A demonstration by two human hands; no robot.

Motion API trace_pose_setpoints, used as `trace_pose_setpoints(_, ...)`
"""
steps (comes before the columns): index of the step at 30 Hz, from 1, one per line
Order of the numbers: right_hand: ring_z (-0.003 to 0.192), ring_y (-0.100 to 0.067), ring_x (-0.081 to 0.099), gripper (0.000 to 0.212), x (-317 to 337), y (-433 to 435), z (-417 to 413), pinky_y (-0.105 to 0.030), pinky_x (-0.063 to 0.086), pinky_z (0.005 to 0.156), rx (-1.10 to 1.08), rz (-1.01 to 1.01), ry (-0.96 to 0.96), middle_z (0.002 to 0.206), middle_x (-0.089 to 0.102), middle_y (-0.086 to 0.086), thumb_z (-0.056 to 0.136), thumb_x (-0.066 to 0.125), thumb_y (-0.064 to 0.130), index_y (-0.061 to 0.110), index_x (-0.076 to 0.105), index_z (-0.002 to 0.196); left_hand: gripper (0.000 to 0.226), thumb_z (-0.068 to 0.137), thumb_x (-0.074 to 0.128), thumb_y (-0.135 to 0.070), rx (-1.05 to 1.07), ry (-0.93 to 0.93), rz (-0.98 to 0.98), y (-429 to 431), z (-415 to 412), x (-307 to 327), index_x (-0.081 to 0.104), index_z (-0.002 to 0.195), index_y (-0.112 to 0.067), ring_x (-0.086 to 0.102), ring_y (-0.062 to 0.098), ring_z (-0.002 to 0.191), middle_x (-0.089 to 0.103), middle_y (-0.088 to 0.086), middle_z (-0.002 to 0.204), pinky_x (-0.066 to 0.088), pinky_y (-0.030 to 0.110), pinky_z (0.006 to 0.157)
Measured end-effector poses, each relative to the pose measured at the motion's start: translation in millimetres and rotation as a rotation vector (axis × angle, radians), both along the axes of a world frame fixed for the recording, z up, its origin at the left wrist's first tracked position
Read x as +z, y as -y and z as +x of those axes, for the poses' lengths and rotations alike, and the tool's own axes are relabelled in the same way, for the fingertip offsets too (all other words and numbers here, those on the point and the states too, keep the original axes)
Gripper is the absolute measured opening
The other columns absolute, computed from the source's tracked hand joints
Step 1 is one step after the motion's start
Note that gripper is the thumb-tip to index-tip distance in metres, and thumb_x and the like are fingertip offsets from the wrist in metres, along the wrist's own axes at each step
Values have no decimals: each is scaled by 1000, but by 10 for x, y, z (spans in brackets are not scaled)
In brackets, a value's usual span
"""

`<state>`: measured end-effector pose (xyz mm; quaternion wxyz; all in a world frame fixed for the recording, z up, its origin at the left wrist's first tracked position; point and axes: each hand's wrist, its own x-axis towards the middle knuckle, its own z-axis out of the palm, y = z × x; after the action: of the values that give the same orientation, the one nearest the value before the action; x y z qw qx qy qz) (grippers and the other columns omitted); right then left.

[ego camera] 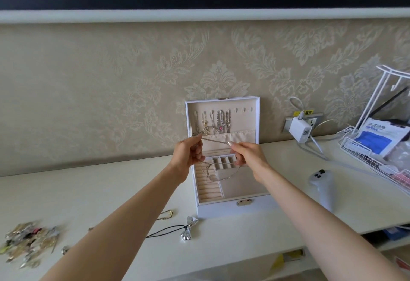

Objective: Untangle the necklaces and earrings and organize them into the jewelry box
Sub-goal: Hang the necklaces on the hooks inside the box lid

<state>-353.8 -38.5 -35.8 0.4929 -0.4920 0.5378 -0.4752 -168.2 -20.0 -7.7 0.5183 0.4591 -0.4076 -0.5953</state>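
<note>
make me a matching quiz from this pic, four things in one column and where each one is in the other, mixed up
Things
1. silver chain
2. bow pendant necklace
3. pile of earrings
4. white charger

Places
a. plugged into the wall socket
b. pinched between the left hand and right hand, above the jewelry box
c. far left of the table
d. on the table just in front of the jewelry box

Pairs: 1-b, 2-d, 3-c, 4-a
</note>
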Motion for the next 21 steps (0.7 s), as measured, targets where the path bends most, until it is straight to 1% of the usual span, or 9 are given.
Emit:
trace_pose_setpoints(2,51,-16,52,23,-4,12,-32,-31,48,68,-21,45,125,46,47,4,86,65,23,12,59,66,35,92,50,-17,48,-45,39,7,10,-20,41,58,-15,33,12,40,35,-3,45,38,23,46)
trace_pose_setpoints(3,52,-17,52,19,0,19,-47,-33,50,72,-27,65,211,46,46,5,86,65,22,11,60,71,35,91,51,-16,72,-44,57,13,31,-41,39,58,-15,31,12,39,34,-3,45,36,22,44)
trace_pose_setpoints(5,49,-15,50,11,12,44,-77,-36,52,76,-56,96,389,45,43,5,87,63,19,10,64,82,32,88,52,-14,98,26,71,18,82,-95,38,59,-15,30,12,41,35,-3,46,32,21,43)
trace_pose_setpoints(6,47,-15,49,10,19,55,-91,-37,53,76,-75,104,464,45,40,4,88,62,18,11,65,81,30,87,53,-11,106,97,67,13,108,-127,39,61,-14,31,12,42,37,-2,48,31,21,43)
trace_pose_setpoints(9,47,-15,41,31,13,81,-133,-34,54,66,-121,121,556,47,33,0,88,62,18,15,62,57,28,85,53,-3,146,331,54,-2,171,-240,41,61,-13,32,13,48,40,2,55,28,22,45)
trace_pose_setpoints(12,49,-15,36,30,-12,66,-142,-25,47,50,-86,137,505,41,30,3,90,59,23,12,53,63,29,85,54,-6,220,388,94,-9,195,-300,43,59,-12,32,16,49,40,5,56,28,22,46)
trace_pose_setpoints(15,41,-10,30,23,-43,55,-117,-21,35,45,-39,147,513,40,28,6,91,57,23,8,57,72,28,84,54,-10,313,226,217,16,205,-284,44,58,-12,35,16,45,44,5,54,33,21,43)
trace_pose_setpoints(18,36,-6,25,22,-59,58,-117,-16,21,37,32,158,576,44,34,6,89,58,22,8,56,71,25,82,54,-9,353,4,336,38,231,-263,45,58,-11,41,13,34,50,4,50,40,16,36)
trace_pose_setpoints(21,37,-6,26,25,-66,66,-128,-16,20,36,29,160,589,49,36,5,88,59,22,13,51,66,26,84,53,-6,369,-170,350,46,264,-279,46,59,-8,44,9,30,54,4,44,42,13,36)
